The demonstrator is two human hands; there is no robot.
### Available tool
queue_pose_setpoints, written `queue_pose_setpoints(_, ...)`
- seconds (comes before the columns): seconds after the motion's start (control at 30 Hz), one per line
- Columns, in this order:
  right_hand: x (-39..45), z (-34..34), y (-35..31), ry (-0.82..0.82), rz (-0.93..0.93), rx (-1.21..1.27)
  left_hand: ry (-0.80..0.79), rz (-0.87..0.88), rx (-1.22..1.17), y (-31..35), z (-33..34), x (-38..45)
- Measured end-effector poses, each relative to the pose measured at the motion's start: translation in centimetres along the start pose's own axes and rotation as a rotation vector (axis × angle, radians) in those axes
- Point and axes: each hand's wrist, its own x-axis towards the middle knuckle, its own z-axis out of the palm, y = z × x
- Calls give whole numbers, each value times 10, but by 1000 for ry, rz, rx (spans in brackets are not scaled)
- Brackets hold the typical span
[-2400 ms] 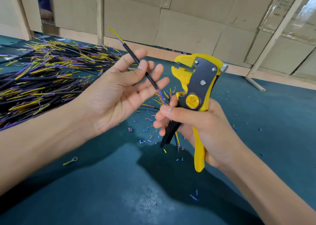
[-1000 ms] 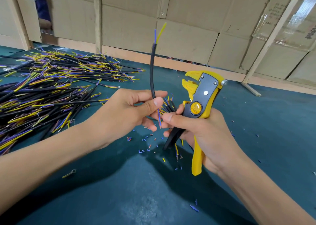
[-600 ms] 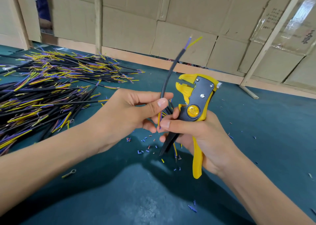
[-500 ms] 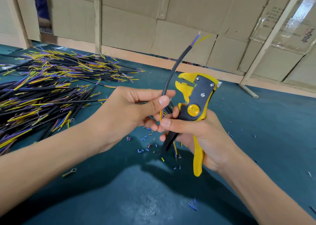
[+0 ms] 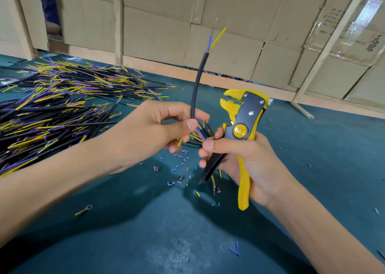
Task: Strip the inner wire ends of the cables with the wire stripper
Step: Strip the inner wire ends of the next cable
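A: What is seen nearest?
B: Insulation scraps (image 5: 180, 166) are scattered on the teal mat (image 5: 145, 242). Above them, the wire stripper (image 5: 241, 127) is clasped by the right hand (image 5: 248, 159) (head up, jaws parted).

A: And the cable?
B: The black cable (image 5: 196, 86) is pinched upright by the left hand (image 5: 154, 132), beside the stripper. A cable pile (image 5: 58, 107) is spread far left, before cardboard boxes (image 5: 229, 23).
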Motion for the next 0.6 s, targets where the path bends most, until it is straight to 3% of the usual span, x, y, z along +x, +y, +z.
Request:
queue_pose_setpoints(0.2,1,1,4,32,-41,-8,-41,-229,-329,0,5,2)
queue_pose_setpoints(0.43,0,3,7,10,-121,-13,-7,-75,-40,-4,6,0)
queue_pose_setpoints(0.6,1,0,4,57,-92,16,-28,-120,-118,-3,5,1)
